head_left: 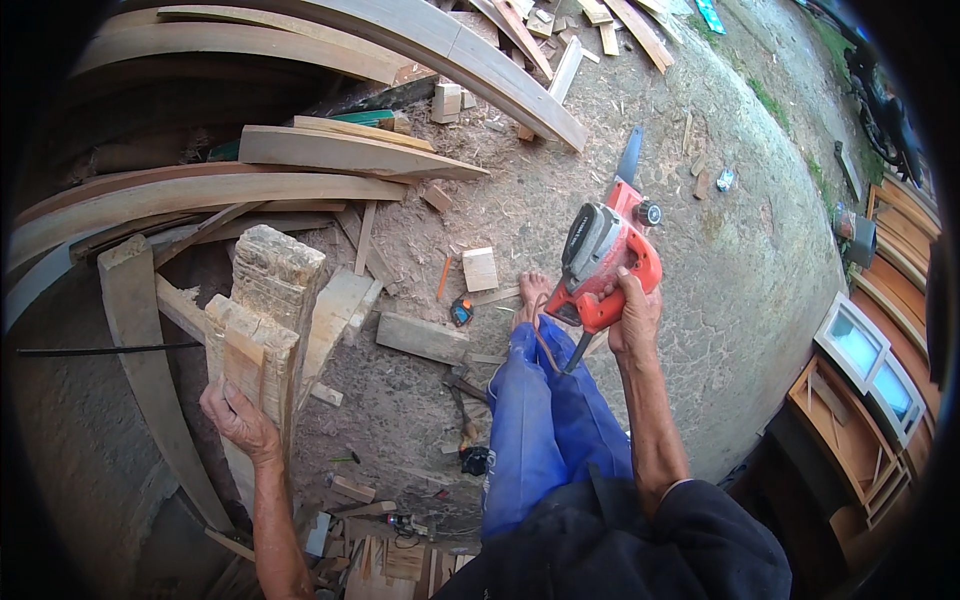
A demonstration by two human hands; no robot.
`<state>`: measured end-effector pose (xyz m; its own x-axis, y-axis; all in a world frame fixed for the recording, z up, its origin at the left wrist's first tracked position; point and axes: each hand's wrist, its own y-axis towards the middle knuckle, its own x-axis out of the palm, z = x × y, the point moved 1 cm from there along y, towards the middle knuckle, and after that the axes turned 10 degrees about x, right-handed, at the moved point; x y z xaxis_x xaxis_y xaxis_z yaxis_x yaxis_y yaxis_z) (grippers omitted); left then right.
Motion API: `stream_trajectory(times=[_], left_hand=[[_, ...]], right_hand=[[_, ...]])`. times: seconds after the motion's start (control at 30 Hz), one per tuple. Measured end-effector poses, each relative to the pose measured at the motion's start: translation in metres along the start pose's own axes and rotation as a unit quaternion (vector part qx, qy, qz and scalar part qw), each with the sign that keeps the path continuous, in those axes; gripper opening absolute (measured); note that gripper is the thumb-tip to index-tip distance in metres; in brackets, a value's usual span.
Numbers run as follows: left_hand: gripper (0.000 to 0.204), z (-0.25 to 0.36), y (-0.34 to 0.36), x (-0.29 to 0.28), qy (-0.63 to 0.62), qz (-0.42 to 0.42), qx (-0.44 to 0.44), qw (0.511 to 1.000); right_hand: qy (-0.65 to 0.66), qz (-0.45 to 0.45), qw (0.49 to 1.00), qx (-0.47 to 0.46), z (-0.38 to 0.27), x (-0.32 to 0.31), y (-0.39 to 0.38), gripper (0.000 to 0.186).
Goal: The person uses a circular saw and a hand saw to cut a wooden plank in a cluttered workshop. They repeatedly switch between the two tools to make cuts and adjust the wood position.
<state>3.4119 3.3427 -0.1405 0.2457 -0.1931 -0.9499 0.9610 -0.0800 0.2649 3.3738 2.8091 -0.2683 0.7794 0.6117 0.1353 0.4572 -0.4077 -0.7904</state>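
Hands — one planer [603,262], one wood block [262,320]

View: head-worn fisheye, only one.
Facing: steeply down, close above the blue trousers [545,420].
Edges: planks [200,190] bending beyond the trousers.

No sign, no screen in view. Label: dark plate [577,238] on grey housing of red-orange power planer [605,262], elongated, lettering too small to tell; planer held in right hand [634,318] above blue trouser legs. Possible package: small crumpled silvery wrapper [725,180] on bare concrete ground, right of planer, well apart from it. Flat turquoise strip [711,15] at top edge among timber offcuts, kind unclear
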Motion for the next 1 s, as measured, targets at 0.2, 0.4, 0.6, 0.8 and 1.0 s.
stream_trajectory(times=[0.2,0.4,0.6,0.8,1.0], left_hand=[[0.02,0.0,0.002,0.0,-0.005,0.011,-0.007,1.0],[0.021,-0.001,-0.001,0.0,0.002,0.004,-0.011,1.0],[0.023,-0.002,0.0,0.0,0.002,0.002,-0.013,1.0],[0.026,-0.003,-0.003,-0.003,-0.014,-0.007,-0.037,0.999],[0.027,-0.004,-0.006,-0.004,-0.024,-0.013,-0.045,0.999]], right_hand=[[0.006,-0.018,1.0,-0.007,-0.01,0.008,-0.001,0.031],[-0.016,-0.003,0.999,0.028,-0.004,-0.011,-0.012,0.034],[-0.037,0.001,0.998,0.047,0.031,-0.017,0.021,0.017],[-0.07,-0.004,0.997,0.03,0.104,-0.001,0.102,0.039],[-0.118,-0.007,0.992,0.046,0.135,0.002,0.131,0.038]])
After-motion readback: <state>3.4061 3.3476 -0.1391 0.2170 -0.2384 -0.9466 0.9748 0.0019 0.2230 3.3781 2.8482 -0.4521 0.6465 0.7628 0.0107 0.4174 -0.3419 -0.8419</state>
